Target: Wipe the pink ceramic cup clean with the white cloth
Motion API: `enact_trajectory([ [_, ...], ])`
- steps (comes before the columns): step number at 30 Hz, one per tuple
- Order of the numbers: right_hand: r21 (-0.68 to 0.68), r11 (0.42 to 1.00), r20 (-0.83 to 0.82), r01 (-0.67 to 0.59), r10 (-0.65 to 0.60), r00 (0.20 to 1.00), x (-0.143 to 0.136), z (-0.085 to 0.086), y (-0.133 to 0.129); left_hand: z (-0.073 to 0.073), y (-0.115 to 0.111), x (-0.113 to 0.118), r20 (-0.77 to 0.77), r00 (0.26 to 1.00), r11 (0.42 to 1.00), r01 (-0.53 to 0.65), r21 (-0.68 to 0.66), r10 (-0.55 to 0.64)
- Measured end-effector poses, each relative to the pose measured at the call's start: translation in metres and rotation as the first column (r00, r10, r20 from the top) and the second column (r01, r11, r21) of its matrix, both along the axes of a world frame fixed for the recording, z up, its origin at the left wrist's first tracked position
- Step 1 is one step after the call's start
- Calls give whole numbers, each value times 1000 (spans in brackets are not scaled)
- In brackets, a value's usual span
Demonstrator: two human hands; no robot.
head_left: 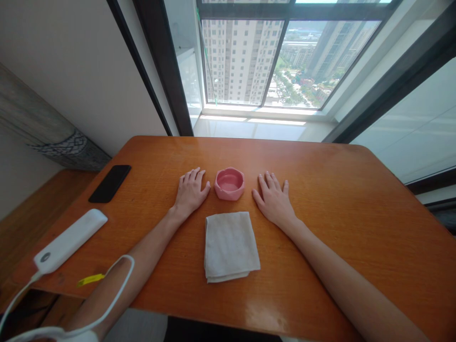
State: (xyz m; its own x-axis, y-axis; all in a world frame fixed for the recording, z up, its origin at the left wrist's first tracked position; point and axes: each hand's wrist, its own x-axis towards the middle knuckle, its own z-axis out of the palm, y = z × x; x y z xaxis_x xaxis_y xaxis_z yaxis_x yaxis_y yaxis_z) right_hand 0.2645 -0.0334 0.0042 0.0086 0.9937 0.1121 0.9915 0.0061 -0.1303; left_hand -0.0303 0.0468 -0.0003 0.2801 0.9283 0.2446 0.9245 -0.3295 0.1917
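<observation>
Pink bowl (230,183), white cloth (230,245) (plain, no pattern), black phone (110,183), white power bank (70,240), orange wood-grain table (338,213).

White cable (21,304) beyond the frame's bottom-left edge

Two bare hands lie flat on the worktop (320,190) — the left hand (190,192) and the right hand (273,199), each with fingers spread and holding nothing. Between them stands one pink bowl (230,183). One folded white cloth (230,246) lies just in front of it. At the left side there is one black phone (110,183) and one white power bank (70,240) — with one white cable (121,280) running from it.
</observation>
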Motion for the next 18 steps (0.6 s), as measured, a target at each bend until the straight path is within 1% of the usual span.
enact_trajectory([
  [10,11,1000,-23,-6,7,1000,2,-3,0,-2,0,-1,6,1000,1000,4,7,-4],
  [18,7,1000,-23,-9,9,1000,2,-2,1,-3,0,-1,0,1000,1000,7,9,-7],
])
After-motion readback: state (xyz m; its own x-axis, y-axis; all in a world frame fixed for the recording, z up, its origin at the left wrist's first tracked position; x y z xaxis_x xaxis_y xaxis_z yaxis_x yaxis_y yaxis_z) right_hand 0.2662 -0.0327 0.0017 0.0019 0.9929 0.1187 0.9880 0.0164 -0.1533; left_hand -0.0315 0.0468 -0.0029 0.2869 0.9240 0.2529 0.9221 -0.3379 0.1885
